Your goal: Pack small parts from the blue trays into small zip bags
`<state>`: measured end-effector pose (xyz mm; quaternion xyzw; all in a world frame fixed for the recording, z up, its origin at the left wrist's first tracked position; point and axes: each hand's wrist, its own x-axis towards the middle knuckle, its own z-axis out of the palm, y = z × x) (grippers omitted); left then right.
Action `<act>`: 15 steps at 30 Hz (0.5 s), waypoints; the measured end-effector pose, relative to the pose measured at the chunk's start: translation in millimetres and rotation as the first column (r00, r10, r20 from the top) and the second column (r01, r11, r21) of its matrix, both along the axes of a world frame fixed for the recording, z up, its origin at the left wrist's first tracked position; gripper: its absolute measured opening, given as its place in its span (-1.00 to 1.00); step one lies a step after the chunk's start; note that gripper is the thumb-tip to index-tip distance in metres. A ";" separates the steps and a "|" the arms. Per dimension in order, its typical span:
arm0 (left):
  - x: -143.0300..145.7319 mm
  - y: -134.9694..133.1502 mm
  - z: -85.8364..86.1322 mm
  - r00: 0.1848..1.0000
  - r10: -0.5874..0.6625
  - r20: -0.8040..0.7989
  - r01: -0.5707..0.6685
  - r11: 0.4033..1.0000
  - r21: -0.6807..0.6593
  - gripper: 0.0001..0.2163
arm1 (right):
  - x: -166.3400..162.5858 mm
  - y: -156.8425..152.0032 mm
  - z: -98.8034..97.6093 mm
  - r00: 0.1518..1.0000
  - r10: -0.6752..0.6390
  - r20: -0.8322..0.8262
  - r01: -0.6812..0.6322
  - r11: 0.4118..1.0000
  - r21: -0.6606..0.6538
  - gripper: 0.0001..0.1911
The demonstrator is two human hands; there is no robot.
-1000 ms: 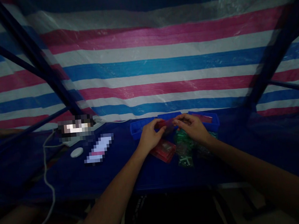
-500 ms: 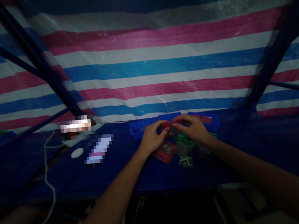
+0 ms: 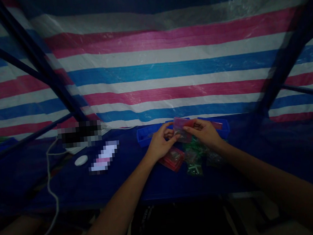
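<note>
A small pink, see-through plastic bag (image 3: 181, 124) is held upright between my two hands. My left hand (image 3: 162, 140) pinches its lower left side, thumb in front. On its right side, my right hand (image 3: 203, 132) grips it between thumb and fingers. Something small and greyish shows in the bottom of the bag, too dim to name. Below my left hand lies a stack of red plastic bags (image 3: 173, 159) with small contents. Green see-through bags (image 3: 194, 161) lie beside it, under my right hand.
Blue plastic bins (image 3: 146, 136) stand along the back of the blue table (image 3: 168, 186), the right one (image 3: 223, 123) holding something reddish. To the left are a round white object (image 3: 81, 160), a blurred-out phone-like shape (image 3: 105, 156) and a white cable (image 3: 54, 197). Striped sheeting (image 3: 169, 70) hangs behind.
The pink bag has been turned up so its flat face shows, where before it was mostly hidden between my fingers. My right hand has shifted slightly to the right.
</note>
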<state>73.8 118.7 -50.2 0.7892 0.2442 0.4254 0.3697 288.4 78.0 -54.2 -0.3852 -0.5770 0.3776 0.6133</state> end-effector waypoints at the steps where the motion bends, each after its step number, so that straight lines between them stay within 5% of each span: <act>1: -0.5 0.3 -0.4 1.000 0.017 -0.018 -0.016 1.000 0.024 -0.51 | 2.9 0.6 0.4 0.999 -0.034 0.014 0.033 0.999 0.018 -0.65; 5: -3.3 -0.6 0.6 0.975 0.140 -0.175 -0.095 0.965 0.244 -0.54 | 27.1 -0.5 12.1 0.918 -0.337 0.208 0.291 0.931 0.221 -0.70; 7: -4.1 -1.9 2.0 0.960 0.163 -0.230 -0.087 0.947 0.310 -0.57 | 45.0 -2.3 21.6 0.720 -0.580 0.380 0.426 0.802 0.418 -0.71; 10: -4.4 -3.4 3.2 0.951 0.160 -0.264 -0.066 0.941 0.332 -0.60 | 70.8 -2.8 30.6 0.463 -0.754 0.466 0.449 0.653 0.610 -0.69; 13: -4.4 -3.7 2.7 0.945 0.156 -0.286 -0.054 0.940 0.336 -0.62 | 88.8 2.0 26.9 0.302 -0.779 0.550 0.441 0.626 0.643 -0.70; 15: -4.6 -3.9 2.5 0.939 0.158 -0.304 -0.049 0.940 0.338 -0.62 | 95.2 7.3 19.2 0.219 -0.724 0.654 0.410 0.677 0.611 -0.72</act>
